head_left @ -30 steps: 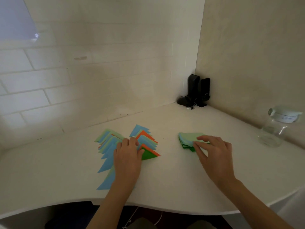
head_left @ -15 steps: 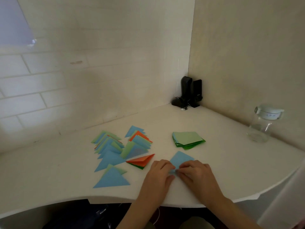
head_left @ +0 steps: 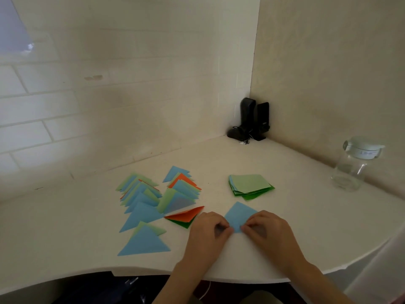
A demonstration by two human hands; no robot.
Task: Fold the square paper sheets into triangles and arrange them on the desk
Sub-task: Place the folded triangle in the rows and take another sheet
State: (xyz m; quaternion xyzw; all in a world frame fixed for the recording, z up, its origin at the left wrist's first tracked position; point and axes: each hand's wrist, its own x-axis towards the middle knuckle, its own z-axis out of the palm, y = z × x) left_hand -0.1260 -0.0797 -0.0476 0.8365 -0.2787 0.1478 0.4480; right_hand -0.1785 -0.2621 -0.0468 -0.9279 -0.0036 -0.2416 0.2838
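Both hands now work one blue paper sheet (head_left: 239, 216) at the near edge of the tabletop (head_left: 306, 216). A second ago the left hand (head_left: 208, 232) lay on the fanned triangles and the right hand (head_left: 266, 233) was at the stack; half a second ago the two had met over the blue sheet, so a fresh square has been drawn off and a new fold is under way.

The grip is a double pinch: left fingertips (head_left: 225, 228) and right fingertips (head_left: 246, 228) curl onto the sheet's near corner, almost touching each other, while the rest of the sheet points away from them, flat on the tabletop. Whether the corner is already lifted cannot be told.

Beyond the right hand's grip sits the stack of unfolded squares (head_left: 249, 184), light green on top, with several left to do. Just left of the left hand's grip lies an orange and green triangle (head_left: 186, 217), and beyond it the overlapping rows of finished triangles (head_left: 142, 207). A clear glass jar (head_left: 352, 167) stands well off to the right.
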